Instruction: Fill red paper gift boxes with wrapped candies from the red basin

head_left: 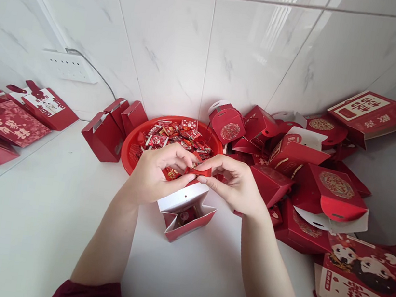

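Observation:
A red ribbon [200, 171], shaped like a small bow, is pinched between the thumbs and fingers of both hands. My left hand [156, 172] closes on its left end, and my right hand [235, 182] grips the right end. Just below them a small red paper gift box [191, 228] stands on the white table, its top open and its white inner flap [183, 196] raised. Some red wrapped pieces [187, 215] lie inside the box. Behind my hands, a red plastic basket [127, 151] holds many wrapped candies [174, 133], partly hidden by my fingers.
A large heap of red gift boxes [335, 186] fills the right side. Several red boxes [103, 136] stand left of the basket, and more red bags [15, 122] lie at the far left. A power strip [69, 67] with a cable is on the tiled wall [161, 41].

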Demonstrator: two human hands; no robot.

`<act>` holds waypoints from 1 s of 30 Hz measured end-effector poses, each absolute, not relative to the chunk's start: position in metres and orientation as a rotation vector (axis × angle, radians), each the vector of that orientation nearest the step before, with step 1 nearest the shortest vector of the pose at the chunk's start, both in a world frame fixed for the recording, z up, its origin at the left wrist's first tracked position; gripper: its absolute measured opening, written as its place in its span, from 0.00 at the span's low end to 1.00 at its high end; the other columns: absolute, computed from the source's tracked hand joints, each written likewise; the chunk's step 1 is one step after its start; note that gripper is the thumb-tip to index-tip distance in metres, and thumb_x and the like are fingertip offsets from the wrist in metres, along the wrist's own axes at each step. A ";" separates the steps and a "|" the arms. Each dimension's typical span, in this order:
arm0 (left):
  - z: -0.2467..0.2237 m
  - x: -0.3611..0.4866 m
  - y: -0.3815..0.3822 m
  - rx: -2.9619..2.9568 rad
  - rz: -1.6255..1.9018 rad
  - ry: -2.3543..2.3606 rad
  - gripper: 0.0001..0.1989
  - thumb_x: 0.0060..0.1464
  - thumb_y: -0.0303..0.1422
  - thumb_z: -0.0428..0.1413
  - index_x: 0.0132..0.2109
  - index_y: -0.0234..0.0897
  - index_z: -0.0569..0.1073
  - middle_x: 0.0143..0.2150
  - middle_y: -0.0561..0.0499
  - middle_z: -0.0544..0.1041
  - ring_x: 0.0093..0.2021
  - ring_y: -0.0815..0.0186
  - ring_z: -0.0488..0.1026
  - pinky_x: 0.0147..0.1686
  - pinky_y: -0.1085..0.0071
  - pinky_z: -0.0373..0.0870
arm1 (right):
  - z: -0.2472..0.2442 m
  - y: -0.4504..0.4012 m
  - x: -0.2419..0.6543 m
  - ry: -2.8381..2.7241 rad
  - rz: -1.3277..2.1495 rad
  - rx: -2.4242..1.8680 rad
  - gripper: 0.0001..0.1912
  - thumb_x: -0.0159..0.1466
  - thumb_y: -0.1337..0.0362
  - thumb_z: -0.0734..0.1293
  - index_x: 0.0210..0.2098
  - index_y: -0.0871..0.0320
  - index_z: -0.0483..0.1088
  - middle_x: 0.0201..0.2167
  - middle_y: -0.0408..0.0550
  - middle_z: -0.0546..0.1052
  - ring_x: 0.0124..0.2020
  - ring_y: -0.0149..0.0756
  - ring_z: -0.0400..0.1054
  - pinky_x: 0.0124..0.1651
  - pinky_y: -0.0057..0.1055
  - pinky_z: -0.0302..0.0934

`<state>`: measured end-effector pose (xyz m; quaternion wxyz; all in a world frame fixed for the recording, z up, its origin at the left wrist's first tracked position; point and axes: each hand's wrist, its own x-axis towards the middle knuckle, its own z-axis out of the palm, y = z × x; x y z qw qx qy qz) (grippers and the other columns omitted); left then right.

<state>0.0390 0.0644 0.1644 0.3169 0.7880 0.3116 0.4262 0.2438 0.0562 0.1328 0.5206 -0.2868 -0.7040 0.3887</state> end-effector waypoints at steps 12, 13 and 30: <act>0.161 0.039 0.061 2.511 1.141 0.981 0.06 0.58 0.25 0.58 0.42 0.39 0.71 0.43 0.52 0.80 0.42 0.66 0.79 0.41 0.72 0.78 | 0.138 0.054 0.245 -1.868 0.635 -0.803 0.07 0.64 0.67 0.70 0.42 0.56 0.71 0.37 0.44 0.77 0.35 0.32 0.71 0.42 0.31 0.68; 0.162 0.039 0.060 2.503 1.125 0.984 0.06 0.58 0.26 0.58 0.42 0.39 0.71 0.44 0.52 0.80 0.42 0.66 0.78 0.41 0.71 0.78 | 0.138 0.054 0.245 -1.878 0.611 -0.805 0.06 0.63 0.67 0.70 0.41 0.56 0.71 0.37 0.44 0.77 0.35 0.32 0.71 0.41 0.30 0.68; 0.180 0.012 0.065 2.230 0.283 1.147 0.19 0.63 0.45 0.52 0.54 0.41 0.75 0.47 0.49 0.81 0.45 0.60 0.79 0.41 0.69 0.75 | 0.143 0.050 0.267 -2.221 0.922 -0.638 0.11 0.63 0.68 0.71 0.45 0.56 0.71 0.44 0.48 0.77 0.45 0.38 0.72 0.51 0.37 0.68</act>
